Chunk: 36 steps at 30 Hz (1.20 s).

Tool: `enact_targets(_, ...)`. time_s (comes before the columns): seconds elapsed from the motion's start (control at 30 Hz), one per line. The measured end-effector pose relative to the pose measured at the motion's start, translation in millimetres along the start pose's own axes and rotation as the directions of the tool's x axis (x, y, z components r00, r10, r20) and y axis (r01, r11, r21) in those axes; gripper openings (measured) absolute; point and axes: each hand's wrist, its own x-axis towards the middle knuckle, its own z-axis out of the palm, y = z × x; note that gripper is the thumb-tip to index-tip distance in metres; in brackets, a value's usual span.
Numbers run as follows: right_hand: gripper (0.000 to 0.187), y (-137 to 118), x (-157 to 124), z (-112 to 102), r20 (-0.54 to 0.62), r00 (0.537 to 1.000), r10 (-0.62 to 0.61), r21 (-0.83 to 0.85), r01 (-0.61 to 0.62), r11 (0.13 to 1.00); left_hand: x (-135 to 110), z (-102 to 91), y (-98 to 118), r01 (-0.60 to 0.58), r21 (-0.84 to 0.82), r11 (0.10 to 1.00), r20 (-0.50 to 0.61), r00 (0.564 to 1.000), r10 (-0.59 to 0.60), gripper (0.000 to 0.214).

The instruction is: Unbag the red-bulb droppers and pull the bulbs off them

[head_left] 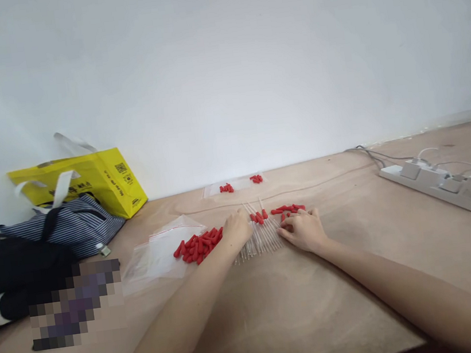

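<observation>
Thin clear glass dropper tubes [263, 239] lie side by side in a loose pile on the table. My left hand [238, 228] is over the left part of the pile, its fingers curled down and mostly hidden. At the right edge of the tubes is my right hand [305, 230], thumb and index finger bent close together; whatever is between them is too small to tell. Just beyond the pile, a few tubes with red rubber bulbs [259, 217] lie together. Loose red bulbs [199, 246] are heaped left of my left hand, and a smaller group of bulbs [287, 210] lies behind my right hand.
Clear plastic bags [162, 247] lie left of the heap. Near the wall, another bag [240, 184] has red-bulbed droppers on it. A yellow bag [126, 185], a striped bag [81, 226] and dark fabric [16, 263] fill the left. A white power strip [440, 187] with cables is right.
</observation>
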Motion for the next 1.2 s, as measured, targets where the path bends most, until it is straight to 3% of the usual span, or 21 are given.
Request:
enact_targets(0.33, 0.021, -6.1, 6.0, 11.6, -0.054, 0.999, -0.006, 0.002, 0.006, 1.0, 5.2, 2.9, 14.7, -0.276, 0.001, 0.961, -0.076, 0.958, 0.276, 0.022)
enact_targets(0.63, 0.025, 3.2, 9.1, 8.7, -0.137, 0.986, 0.093, 0.126, -0.076, 0.989, 6.5, 8.6, 18.8, -0.218, 0.037, 0.975, -0.144, 0.965, 0.221, 0.014)
enact_targets(0.77, 0.023, 1.4, 7.0, 7.4, -0.192, 0.979, 0.063, 0.17, -0.03, 0.985, -6.9, -1.1, 2.7, -0.189, 0.038, 0.981, -0.241, 0.951, 0.193, 0.016)
enact_targets(0.87, 0.022, -1.3, 4.5, 8.1, -0.256, 0.967, 0.012, 0.176, 0.034, 0.984, -25.7, -3.2, -24.8, -0.227, 0.014, 0.974, -0.325, 0.92, 0.219, 0.015)
enact_targets(0.93, 0.02, -5.2, 2.6, 9.3, -0.296, 0.954, -0.045, 0.162, 0.096, 0.982, -40.3, 0.7, -45.5, -0.36, -0.07, 0.93, -0.478, 0.831, 0.285, 0.013)
enact_targets(1.03, 0.021, -15.9, -0.3, 10.6, -0.336, 0.928, -0.163, 0.113, 0.212, 0.971, -58.5, 10.6, -68.9, -0.523, -0.08, 0.848, -0.558, 0.729, 0.397, 0.012)
enact_targets(1.1, 0.028, -25.2, -1.9, 10.4, -0.346, 0.903, -0.255, 0.069, 0.295, 0.953, -65.4, 16.4, -76.1, -0.562, -0.077, 0.824, -0.567, 0.704, 0.427, 0.012)
enact_targets(1.2, 0.032, -37.8, -3.3, 9.6, -0.362, 0.855, -0.37, 0.022, 0.405, 0.914, -68.6, 21.1, -76.5, -0.555, -0.109, 0.825, -0.583, 0.708, 0.399, 0.011)
